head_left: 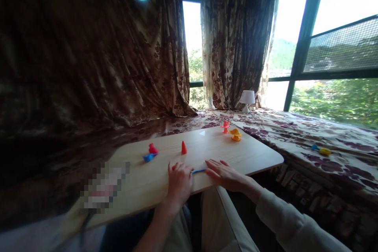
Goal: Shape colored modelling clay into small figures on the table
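A thin blue strip [199,171], which looks like rolled modelling clay, lies on the light wooden table between my two hands. My left hand [180,181] is curled at the strip's left end, its fingers bent and pressed down over it. A small red piece [173,168] peeks out by those fingers, mostly hidden. My right hand [223,174] rests flat with fingers stretched out, its fingertips over the strip's right end. Beyond my left hand a red cone [184,148] stands upright on the table.
On the table [251,155], a blue lump [148,158] touches a pinkish-red one [152,149] at left. Orange-yellow pieces [236,135] and a coral-red figure [225,126] stand at the far right. A blurred-out device [103,189] is at left. A white lamp [247,98] stands behind.
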`<state>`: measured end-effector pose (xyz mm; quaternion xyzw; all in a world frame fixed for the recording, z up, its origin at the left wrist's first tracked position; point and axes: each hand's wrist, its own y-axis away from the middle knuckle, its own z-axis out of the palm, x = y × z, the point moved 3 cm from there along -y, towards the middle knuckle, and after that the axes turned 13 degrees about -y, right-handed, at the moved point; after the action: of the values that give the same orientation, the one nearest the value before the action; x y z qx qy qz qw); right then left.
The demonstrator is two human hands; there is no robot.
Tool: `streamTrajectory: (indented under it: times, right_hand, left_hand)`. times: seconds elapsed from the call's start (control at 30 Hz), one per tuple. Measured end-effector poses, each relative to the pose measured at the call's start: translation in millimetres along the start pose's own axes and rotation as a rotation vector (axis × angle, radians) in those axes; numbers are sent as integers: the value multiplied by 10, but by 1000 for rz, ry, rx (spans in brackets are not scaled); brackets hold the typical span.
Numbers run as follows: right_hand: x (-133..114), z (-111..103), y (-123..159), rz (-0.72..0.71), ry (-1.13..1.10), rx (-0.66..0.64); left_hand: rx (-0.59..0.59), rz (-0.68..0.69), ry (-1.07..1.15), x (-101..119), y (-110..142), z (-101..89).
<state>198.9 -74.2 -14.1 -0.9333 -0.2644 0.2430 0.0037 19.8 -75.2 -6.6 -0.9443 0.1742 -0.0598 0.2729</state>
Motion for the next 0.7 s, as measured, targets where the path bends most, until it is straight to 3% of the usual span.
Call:
streamTrajectory:
  times: [0.13,0.23,0.43,0.7]
  right_hand:
    - [151,-145,-146,36,-5,73]
    - [132,-112,-16,39,-8,111]
    - [-68,26,273,-32,11,56]
    - [-161,99,36,-21,56,76]
  left_hand:
    - [4,17,-12,-54,-88,7]
    - [-18,35,-12,-98,-35,2]
    - [-46,38,-18,-154,58,-61]
    - [-150,67,-11,62,77,13]
